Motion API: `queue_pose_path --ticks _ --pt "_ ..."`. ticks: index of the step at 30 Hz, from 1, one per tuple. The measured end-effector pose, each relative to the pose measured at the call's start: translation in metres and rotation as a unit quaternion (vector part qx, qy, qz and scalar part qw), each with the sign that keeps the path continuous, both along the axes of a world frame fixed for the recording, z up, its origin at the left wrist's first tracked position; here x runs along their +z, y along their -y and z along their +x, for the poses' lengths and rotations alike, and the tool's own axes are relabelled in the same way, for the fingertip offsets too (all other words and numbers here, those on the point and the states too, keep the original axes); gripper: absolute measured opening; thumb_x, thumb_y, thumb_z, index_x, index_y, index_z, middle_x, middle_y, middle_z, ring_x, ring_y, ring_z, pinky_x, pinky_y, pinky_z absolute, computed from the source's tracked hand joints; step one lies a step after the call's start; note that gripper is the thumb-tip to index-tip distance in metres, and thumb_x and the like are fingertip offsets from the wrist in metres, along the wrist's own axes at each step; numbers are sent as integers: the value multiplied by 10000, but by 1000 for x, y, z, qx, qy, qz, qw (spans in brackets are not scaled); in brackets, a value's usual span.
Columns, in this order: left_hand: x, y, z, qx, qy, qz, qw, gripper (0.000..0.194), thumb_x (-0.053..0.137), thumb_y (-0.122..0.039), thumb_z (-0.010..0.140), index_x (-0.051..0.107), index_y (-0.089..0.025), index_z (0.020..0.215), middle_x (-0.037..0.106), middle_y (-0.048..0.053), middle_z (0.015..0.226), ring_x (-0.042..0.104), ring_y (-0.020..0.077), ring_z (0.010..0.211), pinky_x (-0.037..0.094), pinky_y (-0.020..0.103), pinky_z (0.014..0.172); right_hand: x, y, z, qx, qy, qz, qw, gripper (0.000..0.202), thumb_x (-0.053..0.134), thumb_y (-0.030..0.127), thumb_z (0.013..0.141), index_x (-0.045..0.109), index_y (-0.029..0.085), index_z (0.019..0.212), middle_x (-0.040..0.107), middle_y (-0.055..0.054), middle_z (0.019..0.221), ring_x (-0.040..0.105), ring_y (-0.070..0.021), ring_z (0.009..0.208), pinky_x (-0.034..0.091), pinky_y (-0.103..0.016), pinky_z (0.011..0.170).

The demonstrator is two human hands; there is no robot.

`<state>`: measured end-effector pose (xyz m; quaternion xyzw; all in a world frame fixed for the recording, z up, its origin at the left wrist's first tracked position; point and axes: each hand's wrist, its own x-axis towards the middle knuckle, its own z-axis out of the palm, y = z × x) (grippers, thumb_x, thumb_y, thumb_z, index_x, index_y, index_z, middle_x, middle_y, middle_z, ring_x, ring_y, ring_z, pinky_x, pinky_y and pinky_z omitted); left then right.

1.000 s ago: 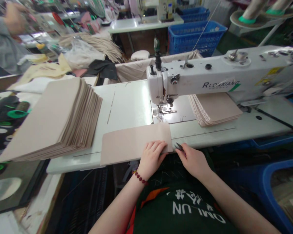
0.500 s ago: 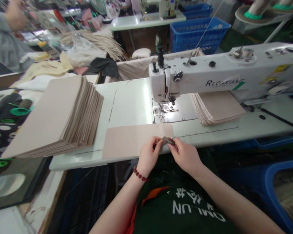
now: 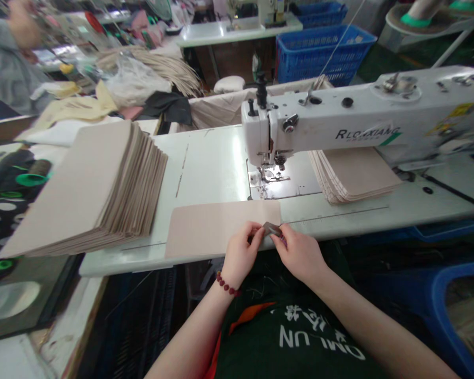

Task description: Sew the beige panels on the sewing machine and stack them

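Between my fingertips is a small dark grey-brown piece (image 3: 272,229), pinched from both sides at the table's front edge. My left hand (image 3: 243,247), with a red bead bracelet on its wrist, grips the piece's left end. My right hand (image 3: 298,250) holds its right end, and something small and purplish shows at those fingers. A flat beige panel (image 3: 209,226) lies on the pale table (image 3: 209,168), partly behind my left hand. Behind my hands stands a white sewing machine (image 3: 324,123), its needle area above the metal plate.
A tall stack of beige panels (image 3: 90,184) stands at the left. A smaller stack (image 3: 363,173) lies under the machine arm. Blue baskets (image 3: 324,55) are behind. At the upper left is another person's grey sleeve (image 3: 8,68).
The view has shifted very slightly. My hands keep nearly the same pose, and the small dark piece between them is turned a little.
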<state>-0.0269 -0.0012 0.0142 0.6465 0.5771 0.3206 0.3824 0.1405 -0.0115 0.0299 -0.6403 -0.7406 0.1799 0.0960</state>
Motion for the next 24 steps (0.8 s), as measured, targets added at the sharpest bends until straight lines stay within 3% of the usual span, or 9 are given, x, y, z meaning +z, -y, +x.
queue_pose_path --ticks 9,15,20,24 --pt "-3 1 -2 -13 -13 17 1000 150 514 -340 987 618 -232 982 707 -3 902 670 169 848 492 264 750 3 -1 -2 -2 12 -2 1000 215 443 377 987 556 214 905 705 -24 758 646 -187 645 259 -303 546" --pt "-11 5 -4 -62 -80 110 989 137 506 -276 993 631 -224 1015 670 35 936 621 190 905 488 306 814 -1 -2 5 11 -14 13 1000 163 483 349 961 563 222 897 674 -10 715 600 -174 604 235 -297 539" --pt "-22 12 -2 -51 -81 195 976 88 556 -212 964 626 -217 1019 672 46 962 614 191 913 493 324 825 -18 9 31 -23 -180 -47 982 289 543 447 906 540 220 727 553 17 586 505 -153 552 300 -278 536" --pt "-30 19 2 -81 -98 260 957 101 591 -154 931 633 -226 989 675 44 1003 604 198 937 487 348 839 -30 17 34 -90 -398 -132 904 409 486 572 901 616 204 778 515 22 541 482 -148 527 357 -266 513"
